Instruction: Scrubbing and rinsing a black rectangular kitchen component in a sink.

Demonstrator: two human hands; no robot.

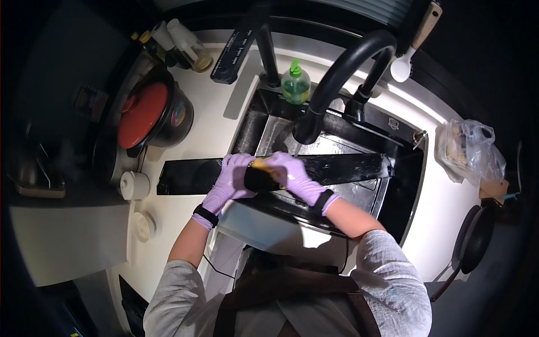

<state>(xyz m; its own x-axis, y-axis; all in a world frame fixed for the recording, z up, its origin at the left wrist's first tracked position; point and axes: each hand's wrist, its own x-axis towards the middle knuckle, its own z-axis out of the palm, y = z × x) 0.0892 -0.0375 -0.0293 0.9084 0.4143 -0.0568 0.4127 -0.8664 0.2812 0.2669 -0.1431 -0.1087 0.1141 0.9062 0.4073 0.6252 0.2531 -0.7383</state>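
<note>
A long black panel (191,177) with a wet, shiny face lies across the front of the black sink (248,126), its left end over the white countertop. My left hand (229,177), in a purple glove, grips the panel near its middle. In the matching glove, my right hand (292,172) presses a yellow cleaning pad (261,163) against the panel. Fingers partly cover the pad, so whether it is sponge or cloth is unclear. Whitish foam (386,165) clings to the panel's right end. Just beyond my right hand hangs the black faucet's spout (306,131).
Behind the sink stands a green dish-soap bottle (296,86). A black pot with a red lid (145,113) and a white lidded jar (135,185) are on the left. To the right are a plastic bag (473,147) and a dark pan (476,240). A white spoon (402,67) hangs above.
</note>
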